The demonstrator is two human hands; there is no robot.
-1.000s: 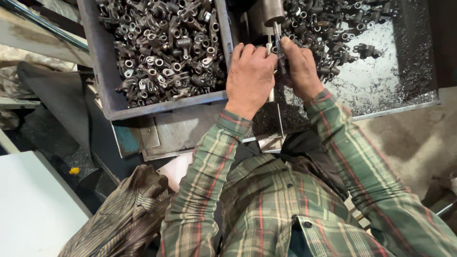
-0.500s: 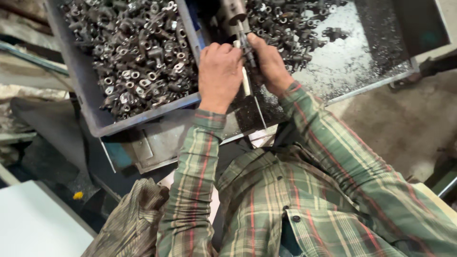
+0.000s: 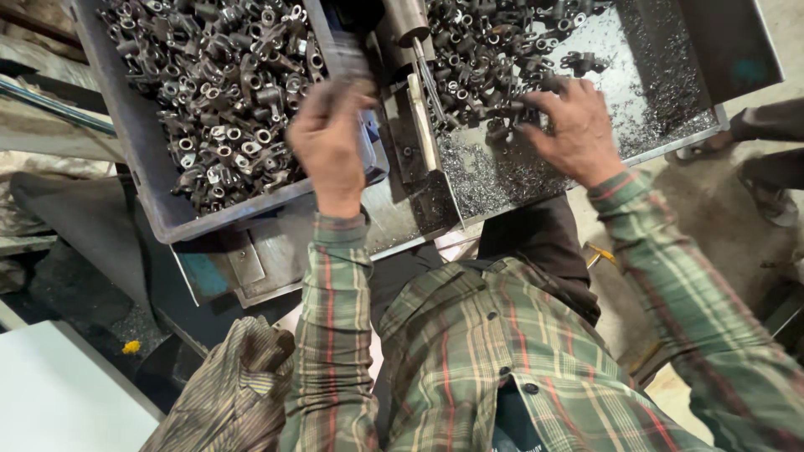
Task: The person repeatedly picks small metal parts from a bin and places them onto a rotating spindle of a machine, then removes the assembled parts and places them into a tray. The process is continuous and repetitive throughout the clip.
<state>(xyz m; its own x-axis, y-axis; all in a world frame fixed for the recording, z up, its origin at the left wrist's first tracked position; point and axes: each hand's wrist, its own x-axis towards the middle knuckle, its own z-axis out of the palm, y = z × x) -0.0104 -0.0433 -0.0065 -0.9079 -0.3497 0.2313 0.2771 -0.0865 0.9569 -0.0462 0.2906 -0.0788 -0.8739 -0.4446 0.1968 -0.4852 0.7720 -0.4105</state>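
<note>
The right hand (image 3: 578, 130) has its fingers spread open over the metal parts (image 3: 494, 75). Pinch just one. The left hand (image 3: 331, 138) fingers look curled shut, blurry.

Left hand (image 3: 328, 146): fingers motion-blurred, grip and anything held not legible, just right of the grey bin (image 3: 159, 201). Grey bin: far and left walls cut off by the top edge; its small metal parts (image 3: 222, 92) too tangled to tell apart. Right hand (image 3: 569, 125): fingertips buried among dark parts in the tray (image 3: 670, 138) well right of the bin, hold unclear. Machine spindle (image 3: 408, 17), between bin and tray: upper part cropped. Striped cloth (image 3: 230, 393), below the bin: cut off by bottom edge.
</note>
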